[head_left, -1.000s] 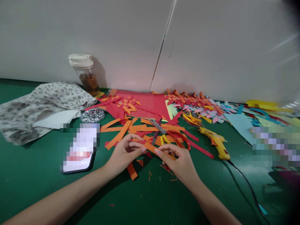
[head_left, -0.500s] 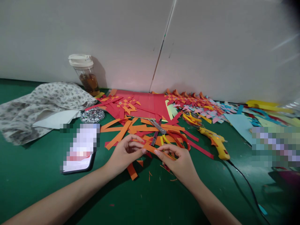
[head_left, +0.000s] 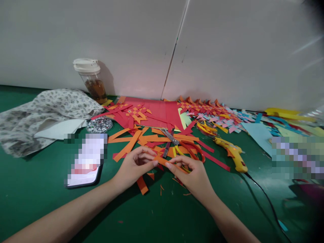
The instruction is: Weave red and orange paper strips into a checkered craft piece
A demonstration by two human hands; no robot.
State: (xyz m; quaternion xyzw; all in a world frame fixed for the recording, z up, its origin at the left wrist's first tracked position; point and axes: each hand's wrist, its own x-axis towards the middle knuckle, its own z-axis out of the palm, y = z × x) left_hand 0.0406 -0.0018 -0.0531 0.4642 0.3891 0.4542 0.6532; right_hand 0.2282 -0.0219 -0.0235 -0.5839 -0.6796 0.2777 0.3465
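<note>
Green table against a white wall, with two bare hands joined on one paper strip.
Seen from the head camera, the left hand (head_left: 134,167) and the right hand (head_left: 193,175) meet near the middle of the table (head_left: 37,195), a little toward its front edge. Each hand pinches one end of the orange strip (head_left: 162,160) between thumb and fingertips, at the near side of a heap of loose strips (head_left: 131,141). The scissors (head_left: 177,143) lie just behind the hands, the yellow glue gun (head_left: 231,152) is toward the right edge and the phone (head_left: 86,162) is on the left. Along the back edge there are a lidded cup (head_left: 91,79), a flowered cloth (head_left: 37,114) and woven paper pieces (head_left: 207,108).
</note>
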